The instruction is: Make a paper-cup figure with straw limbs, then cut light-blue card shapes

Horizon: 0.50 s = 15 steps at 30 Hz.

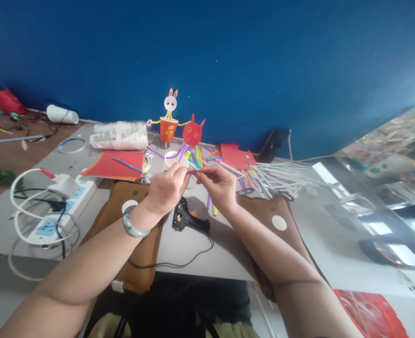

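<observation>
My left hand and my right hand meet above the middle of the table, fingers pinched. Between their fingertips is a small reddish piece, too small to make out well. Just behind them a white cup holds purple sticks and a red round head with pointed ears. Farther back stands an orange cup with a white rabbit head on top. A black glue gun lies on the table below my hands.
Colored sticks lie behind and right of my hands. Stacked paper cups, red sheets and a power strip with looping cables are at the left. Brown pads lie under both arms.
</observation>
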Each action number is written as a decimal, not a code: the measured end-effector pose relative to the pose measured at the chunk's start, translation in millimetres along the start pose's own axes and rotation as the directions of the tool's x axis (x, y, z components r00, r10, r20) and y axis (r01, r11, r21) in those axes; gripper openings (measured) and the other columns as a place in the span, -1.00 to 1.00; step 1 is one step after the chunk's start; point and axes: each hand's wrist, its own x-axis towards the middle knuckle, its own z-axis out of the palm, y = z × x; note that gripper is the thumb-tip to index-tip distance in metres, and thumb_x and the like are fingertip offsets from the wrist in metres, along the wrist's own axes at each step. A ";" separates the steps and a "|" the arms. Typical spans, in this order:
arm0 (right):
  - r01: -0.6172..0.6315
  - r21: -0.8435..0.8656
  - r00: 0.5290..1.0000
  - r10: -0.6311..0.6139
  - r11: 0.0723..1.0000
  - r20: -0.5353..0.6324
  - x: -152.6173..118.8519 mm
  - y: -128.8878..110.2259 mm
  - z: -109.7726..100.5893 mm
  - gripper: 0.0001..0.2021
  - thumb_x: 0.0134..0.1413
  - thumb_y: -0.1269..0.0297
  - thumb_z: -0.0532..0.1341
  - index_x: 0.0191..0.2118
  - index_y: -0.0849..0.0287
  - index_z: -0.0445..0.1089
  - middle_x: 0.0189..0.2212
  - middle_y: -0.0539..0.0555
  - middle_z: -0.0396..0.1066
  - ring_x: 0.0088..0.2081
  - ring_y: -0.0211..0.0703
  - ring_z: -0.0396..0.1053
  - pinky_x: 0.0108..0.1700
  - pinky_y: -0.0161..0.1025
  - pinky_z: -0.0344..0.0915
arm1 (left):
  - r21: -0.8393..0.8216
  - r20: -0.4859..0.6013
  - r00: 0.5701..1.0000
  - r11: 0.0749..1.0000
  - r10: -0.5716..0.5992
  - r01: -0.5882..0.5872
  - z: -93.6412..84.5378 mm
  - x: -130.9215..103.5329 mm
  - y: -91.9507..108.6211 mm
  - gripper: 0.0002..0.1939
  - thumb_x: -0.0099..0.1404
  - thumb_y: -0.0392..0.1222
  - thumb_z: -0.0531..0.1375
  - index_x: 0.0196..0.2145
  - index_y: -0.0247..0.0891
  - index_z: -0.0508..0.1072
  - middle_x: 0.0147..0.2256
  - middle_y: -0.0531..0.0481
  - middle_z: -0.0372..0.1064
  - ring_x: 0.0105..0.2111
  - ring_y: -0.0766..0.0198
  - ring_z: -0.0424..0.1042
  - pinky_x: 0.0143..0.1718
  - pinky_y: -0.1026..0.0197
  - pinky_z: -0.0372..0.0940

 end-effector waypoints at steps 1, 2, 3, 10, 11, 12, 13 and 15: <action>0.002 -0.004 1.000 -0.002 1.000 -0.003 0.1 -0.1 0.0 -0.86 0.01 0.21 0.36 -0.37 0.15 0.48 -0.48 -0.01 0.49 -0.49 -0.26 0.44 -0.37 -0.24 0.41 | 0.002 0.001 1.000 1.000 0.002 -0.002 -0.1 0.0 0.3 -0.74 0.46 -0.14 0.01 -0.29 -0.28 0.42 -0.31 -0.08 0.47 -0.43 0.26 0.45 -0.52 0.23 0.15; -0.001 -0.010 1.000 0.001 1.000 -0.003 0.1 0.0 -0.1 -0.86 0.01 0.20 0.36 -0.37 0.15 0.47 -0.48 -0.01 0.48 -0.50 -0.27 0.44 -0.37 -0.24 0.40 | 0.002 0.002 1.000 1.000 0.004 -0.004 -0.2 -0.1 0.6 -0.74 0.46 -0.14 0.01 -0.29 -0.28 0.42 -0.31 -0.08 0.47 -0.44 0.26 0.45 -0.52 0.23 0.15; -0.007 -0.015 1.000 0.007 1.000 -0.004 0.1 0.2 0.0 -0.85 0.02 0.19 0.36 -0.37 0.15 0.47 -0.49 -0.01 0.48 -0.50 -0.27 0.44 -0.37 -0.24 0.40 | 0.000 0.004 1.000 1.000 0.005 -0.005 -0.2 -0.2 0.9 -0.74 0.46 -0.15 0.00 -0.29 -0.27 0.42 -0.31 -0.08 0.47 -0.44 0.26 0.45 -0.52 0.23 0.15; 0.006 0.011 1.000 -0.006 1.000 -0.008 -0.1 3.0 0.4 -0.82 0.02 0.17 0.37 -0.33 0.16 0.47 -0.48 -0.01 0.47 -0.49 -0.28 0.42 -0.37 -0.26 0.39 | 0.027 -0.003 1.000 0.999 0.022 -0.021 -0.1 -0.4 1.9 -0.73 0.47 -0.14 0.00 -0.29 -0.28 0.42 -0.33 -0.08 0.47 -0.47 0.27 0.43 -0.53 0.22 0.13; 0.008 0.004 1.000 -0.008 1.000 -0.002 0.0 3.3 0.4 -0.82 0.03 0.17 0.36 -0.32 0.16 0.48 -0.47 -0.01 0.48 -0.49 -0.28 0.41 -0.37 -0.26 0.39 | 0.033 -0.003 1.000 0.999 0.026 -0.026 0.0 -0.4 2.0 -0.73 0.46 -0.14 0.01 -0.29 -0.28 0.43 -0.33 -0.08 0.47 -0.47 0.27 0.43 -0.53 0.22 0.13; 0.006 -0.006 1.000 -0.006 1.000 0.003 0.0 3.7 0.4 -0.82 0.03 0.17 0.36 -0.31 0.17 0.49 -0.46 0.00 0.49 -0.49 -0.29 0.41 -0.37 -0.26 0.39 | 0.036 -0.004 1.000 0.999 0.028 -0.027 0.1 -0.4 1.9 -0.73 0.46 -0.14 0.01 -0.29 -0.28 0.43 -0.33 -0.08 0.47 -0.47 0.28 0.43 -0.53 0.22 0.13; 0.004 -0.015 1.000 -0.004 1.000 0.005 0.1 4.0 0.5 -0.81 0.04 0.16 0.36 -0.30 0.17 0.50 -0.45 0.01 0.50 -0.49 -0.29 0.41 -0.38 -0.27 0.39 | 0.039 -0.004 1.000 0.999 0.028 -0.028 0.2 -0.5 1.9 -0.74 0.46 -0.15 0.01 -0.29 -0.28 0.43 -0.33 -0.08 0.47 -0.47 0.28 0.43 -0.53 0.22 0.12; 0.002 -0.023 1.000 -0.002 1.000 0.009 0.2 4.5 0.7 -0.81 0.04 0.16 0.36 -0.31 0.17 0.51 -0.43 0.02 0.51 -0.51 -0.30 0.41 -0.39 -0.27 0.39 | 0.044 -0.003 1.000 0.999 0.030 -0.030 0.4 -0.7 1.8 -0.74 0.46 -0.15 0.02 -0.29 -0.28 0.43 -0.33 -0.07 0.48 -0.47 0.27 0.43 -0.54 0.22 0.12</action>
